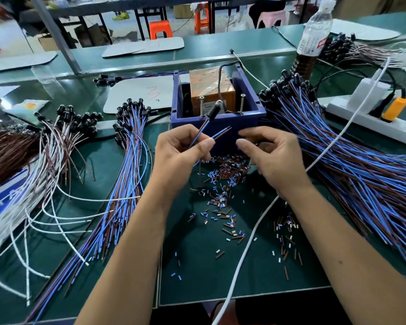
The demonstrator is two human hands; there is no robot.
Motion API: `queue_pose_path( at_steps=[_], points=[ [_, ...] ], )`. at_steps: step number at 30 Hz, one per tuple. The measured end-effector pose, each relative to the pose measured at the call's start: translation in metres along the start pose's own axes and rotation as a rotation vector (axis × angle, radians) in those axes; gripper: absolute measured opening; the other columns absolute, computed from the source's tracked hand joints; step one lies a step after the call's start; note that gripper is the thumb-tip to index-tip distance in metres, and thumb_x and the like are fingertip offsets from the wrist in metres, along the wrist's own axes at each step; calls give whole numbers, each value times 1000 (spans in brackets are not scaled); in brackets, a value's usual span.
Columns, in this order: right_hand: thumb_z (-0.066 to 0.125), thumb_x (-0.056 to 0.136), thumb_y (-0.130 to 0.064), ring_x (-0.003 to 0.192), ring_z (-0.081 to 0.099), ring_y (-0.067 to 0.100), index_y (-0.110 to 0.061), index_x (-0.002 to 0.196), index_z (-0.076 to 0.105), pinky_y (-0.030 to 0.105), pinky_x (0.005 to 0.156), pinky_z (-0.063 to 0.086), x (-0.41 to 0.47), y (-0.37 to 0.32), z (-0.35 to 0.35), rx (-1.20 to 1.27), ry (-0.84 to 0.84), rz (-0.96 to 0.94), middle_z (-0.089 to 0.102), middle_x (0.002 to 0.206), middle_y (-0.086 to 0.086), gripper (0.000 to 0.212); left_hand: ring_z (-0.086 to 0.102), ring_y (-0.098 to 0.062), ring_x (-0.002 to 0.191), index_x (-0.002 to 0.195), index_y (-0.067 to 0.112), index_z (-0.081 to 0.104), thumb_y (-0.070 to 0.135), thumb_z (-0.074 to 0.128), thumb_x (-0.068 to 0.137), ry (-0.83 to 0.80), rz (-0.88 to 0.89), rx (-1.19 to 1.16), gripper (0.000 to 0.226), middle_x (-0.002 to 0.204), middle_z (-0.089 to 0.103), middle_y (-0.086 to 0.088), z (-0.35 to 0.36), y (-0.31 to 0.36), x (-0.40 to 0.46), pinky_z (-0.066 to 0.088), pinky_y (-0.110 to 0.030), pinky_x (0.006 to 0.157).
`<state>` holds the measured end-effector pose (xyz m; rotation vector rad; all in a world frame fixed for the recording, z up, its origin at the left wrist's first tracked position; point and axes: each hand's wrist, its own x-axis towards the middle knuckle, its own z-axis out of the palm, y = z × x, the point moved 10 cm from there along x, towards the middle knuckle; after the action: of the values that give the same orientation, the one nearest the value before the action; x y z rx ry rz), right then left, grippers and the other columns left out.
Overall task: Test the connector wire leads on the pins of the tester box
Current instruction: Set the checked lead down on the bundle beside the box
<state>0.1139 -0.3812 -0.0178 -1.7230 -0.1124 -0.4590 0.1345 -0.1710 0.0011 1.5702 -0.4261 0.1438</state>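
Observation:
A blue tester box (pixel 244 120) stands at the table's middle, with an orange block inside and two upright screw pins (pixel 201 106) (pixel 242 103). My left hand (pixel 181 156) pinches a blue and brown connector wire (pixel 201 132) in front of the box. The wire's black connector head (pixel 215 111) points up near the left pin, and its bare lead ends (pixel 225 130) stick out to the right. My right hand (pixel 274 158) hovers beside the leads with relaxed, slightly curled fingers, holding nothing.
Bundles of blue and brown wires lie at the right (pixel 352 165) and left of centre (pixel 124 184); white and brown wires (pixel 33 184) lie far left. Cut insulation bits (pixel 223 184) litter the green mat. A power strip (pixel 373 116), a bottle (pixel 312 38) and a white cable (pixel 256 231) are nearby.

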Motion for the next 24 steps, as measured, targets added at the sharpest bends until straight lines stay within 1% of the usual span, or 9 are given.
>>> queue_pose_path(
  at_steps=[2,5,7,9,11,14,17,20,24],
  points=[
    [79,92,-21,59,62,3,-17,101,81,18,54,48,-3,-6,15,61,-40,-22,73,73,-8,10,51,-4,51,75,12,70,10,72,89,17,26,-12,14,61,63,-2,10,2,-3,40,-12,55],
    [75,94,-17,45,49,12,-16,100,82,21,40,38,-9,-10,33,252,-93,21,64,61,10,8,56,-9,59,77,14,70,9,71,90,64,80,-9,14,63,63,2,21,6,-8,46,-22,62],
    [73,96,-12,44,47,13,-13,101,81,22,39,37,-12,-12,36,288,-79,25,62,61,12,9,56,-13,62,77,12,70,10,71,91,88,91,-17,14,64,62,-3,23,6,-10,47,-29,63],
    [73,95,-10,45,48,12,-16,96,82,21,38,36,-12,-10,34,363,-56,58,64,62,7,10,57,-16,63,77,9,69,10,72,92,88,104,-1,15,65,64,-10,25,6,-11,48,-34,64],
    [75,91,-17,46,48,10,-20,91,82,20,38,35,-13,-11,35,430,-58,89,66,63,3,8,60,-17,64,79,7,70,10,72,93,108,128,9,14,68,67,-12,25,9,-13,51,-34,65],
    [73,89,-23,48,49,12,-19,91,80,20,38,35,-13,-14,34,497,-56,106,71,75,4,8,64,-23,65,84,7,74,11,73,94,254,230,89,10,72,69,-9,15,19,-20,53,-36,62],
    [60,104,-15,51,52,17,-12,97,67,23,40,37,-11,-16,29,471,-45,73,75,91,8,10,57,-13,66,86,9,75,14,73,95,407,367,262,11,75,63,3,3,34,-27,42,-25,60],
    [54,108,-12,53,54,19,-9,101,62,25,40,39,-9,-16,22,386,10,39,75,84,9,11,57,-8,66,92,13,77,17,74,94,535,379,281,5,75,64,9,-12,35,-30,43,-26,60],
    [63,104,-12,52,54,20,-6,105,65,29,45,45,-11,-20,4,208,151,-70,72,76,9,6,56,-3,63,104,21,74,16,77,91,647,288,232,14,71,61,20,-25,28,-31,47,-21,59]
  ],
)
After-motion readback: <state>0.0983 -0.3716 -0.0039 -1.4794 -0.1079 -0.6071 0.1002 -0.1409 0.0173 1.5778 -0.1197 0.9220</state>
